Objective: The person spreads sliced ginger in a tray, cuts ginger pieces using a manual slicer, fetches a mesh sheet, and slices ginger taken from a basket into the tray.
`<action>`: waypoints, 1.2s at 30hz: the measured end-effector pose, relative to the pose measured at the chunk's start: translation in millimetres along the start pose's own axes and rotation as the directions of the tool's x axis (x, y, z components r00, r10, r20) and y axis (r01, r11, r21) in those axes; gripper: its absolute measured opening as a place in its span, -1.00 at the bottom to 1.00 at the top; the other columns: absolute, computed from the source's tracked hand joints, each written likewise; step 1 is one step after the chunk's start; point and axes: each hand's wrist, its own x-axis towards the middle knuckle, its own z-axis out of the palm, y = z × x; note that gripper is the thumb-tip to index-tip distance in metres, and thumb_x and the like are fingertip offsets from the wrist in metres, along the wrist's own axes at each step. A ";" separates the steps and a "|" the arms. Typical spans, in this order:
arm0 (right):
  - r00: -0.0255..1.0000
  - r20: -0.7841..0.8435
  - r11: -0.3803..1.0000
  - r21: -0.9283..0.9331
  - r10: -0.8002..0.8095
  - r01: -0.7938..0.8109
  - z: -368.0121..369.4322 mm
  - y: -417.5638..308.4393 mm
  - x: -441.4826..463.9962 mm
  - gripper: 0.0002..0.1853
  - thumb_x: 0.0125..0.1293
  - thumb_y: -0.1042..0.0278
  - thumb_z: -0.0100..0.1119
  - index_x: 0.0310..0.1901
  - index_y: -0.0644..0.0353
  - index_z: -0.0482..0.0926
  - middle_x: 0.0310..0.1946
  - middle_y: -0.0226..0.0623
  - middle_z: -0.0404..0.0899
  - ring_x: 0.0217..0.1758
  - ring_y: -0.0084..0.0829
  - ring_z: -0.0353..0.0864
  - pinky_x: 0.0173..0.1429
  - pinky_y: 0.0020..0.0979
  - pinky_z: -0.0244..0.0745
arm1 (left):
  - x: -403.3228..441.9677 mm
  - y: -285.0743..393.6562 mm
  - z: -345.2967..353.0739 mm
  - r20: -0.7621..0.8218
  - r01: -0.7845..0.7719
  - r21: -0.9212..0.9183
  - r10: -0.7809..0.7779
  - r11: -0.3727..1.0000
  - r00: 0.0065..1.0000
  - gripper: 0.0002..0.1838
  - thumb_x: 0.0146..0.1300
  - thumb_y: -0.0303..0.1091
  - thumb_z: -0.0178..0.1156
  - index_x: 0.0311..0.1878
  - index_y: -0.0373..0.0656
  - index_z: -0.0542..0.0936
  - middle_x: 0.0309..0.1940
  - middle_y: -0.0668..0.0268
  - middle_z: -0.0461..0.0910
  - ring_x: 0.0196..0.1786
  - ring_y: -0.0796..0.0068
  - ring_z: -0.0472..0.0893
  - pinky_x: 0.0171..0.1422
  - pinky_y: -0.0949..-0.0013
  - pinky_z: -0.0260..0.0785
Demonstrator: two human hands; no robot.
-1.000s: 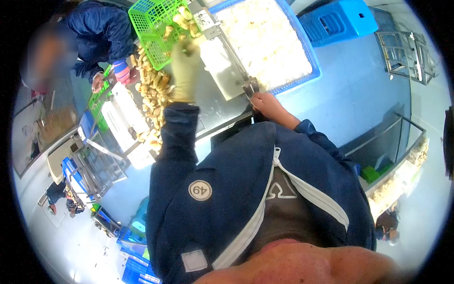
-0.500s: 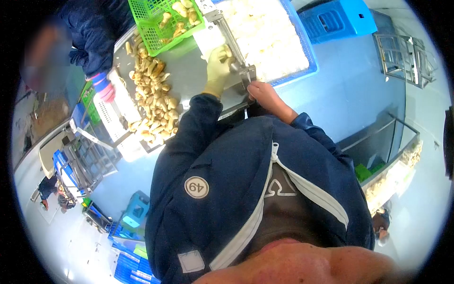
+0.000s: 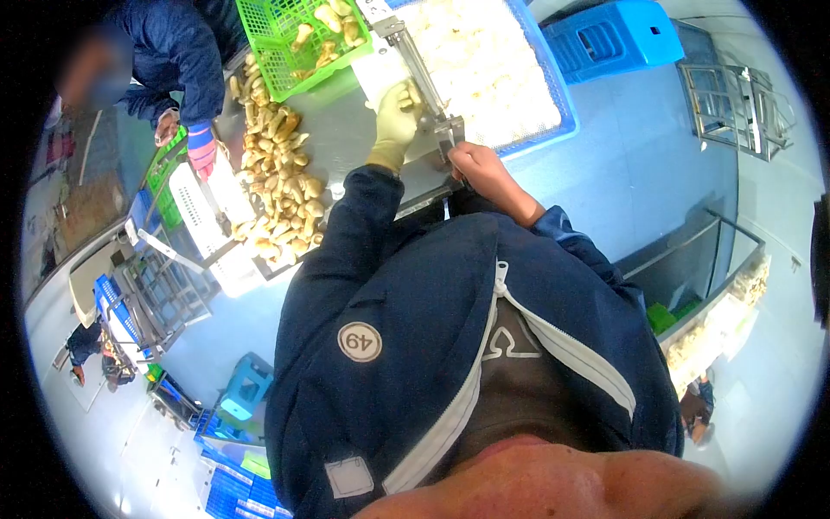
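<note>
My left hand (image 3: 397, 123), in a pale yellow glove, rests at a white board (image 3: 378, 76) with its fingers curled. Whatever may be in those fingers is too hidden to name. A long metal cutter blade (image 3: 419, 65) runs beside the board, close to the glove. At the near end of this cutter, my bare right hand (image 3: 484, 169) is closed around its handle, which the fingers mostly cover. Whole brown-and-cream mushrooms (image 3: 281, 173) lie in a long heap to the left on the metal table (image 3: 341, 117).
A blue-rimmed basket (image 3: 566, 108) of white cut pieces stands right of the cutter. Mushrooms also lie in a green basket (image 3: 281, 85) at the back. A co-worker's pink-and-blue cuffed hand (image 3: 201, 154) is beside a white crate (image 3: 192, 203). A blue stool (image 3: 618, 39) stands far right.
My right hand has shifted slightly left and toward the far side with the cutter handle. The gloved left hand moved a little left. The co-worker's arm moved right, and a second hand shows.
</note>
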 end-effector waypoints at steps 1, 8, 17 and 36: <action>1.000 -0.002 1.000 0.002 -0.005 0.005 -1.5 -2.8 -0.4 -0.52 0.34 -0.01 -0.09 -0.43 0.31 0.54 -0.55 -0.10 0.59 -0.43 -0.15 0.62 -0.25 -0.22 0.48 | 0.8 5.8 -1.2 -0.019 0.033 0.001 -0.033 0.999 0.999 -0.56 0.18 -0.52 0.34 0.14 -0.31 0.50 -0.11 0.23 0.65 -0.05 0.45 0.64 0.07 0.42 0.50; 1.000 0.010 1.000 -0.026 0.018 -0.018 -15.1 -44.2 -8.7 -0.52 0.34 -0.03 -0.09 -0.40 0.30 0.55 -0.57 -0.09 0.60 -0.44 -0.14 0.62 -0.26 -0.23 0.48 | 10.9 6.7 -2.3 0.017 0.091 0.003 -0.091 0.996 0.996 -0.53 0.14 -0.56 0.34 0.16 -0.28 0.52 -0.07 0.21 0.66 -0.02 0.43 0.64 0.12 0.41 0.47; 0.995 -0.021 0.978 -0.183 -0.100 0.095 16.3 55.7 11.6 -0.64 0.36 0.16 -0.12 -0.38 0.29 0.51 -0.52 0.00 0.55 -0.39 0.03 0.58 -0.25 -0.08 0.43 | 16.5 -14.5 -1.4 0.047 0.085 0.028 -0.086 0.996 0.995 -0.53 0.15 -0.61 0.32 0.16 -0.31 0.48 -0.04 0.24 0.65 -0.01 0.44 0.65 0.14 0.40 0.49; 0.989 -0.009 0.960 -0.245 -0.145 0.139 12.5 40.8 8.2 -0.64 0.36 0.19 -0.12 -0.36 0.33 0.54 -0.41 0.07 0.61 -0.31 0.16 0.57 -0.15 -0.03 0.45 | 19.1 -15.0 -2.5 0.077 0.164 -0.174 -0.153 0.971 0.985 -0.49 0.14 -0.69 0.26 0.20 -0.32 0.43 -0.06 0.21 0.63 -0.03 0.41 0.64 0.11 0.37 0.54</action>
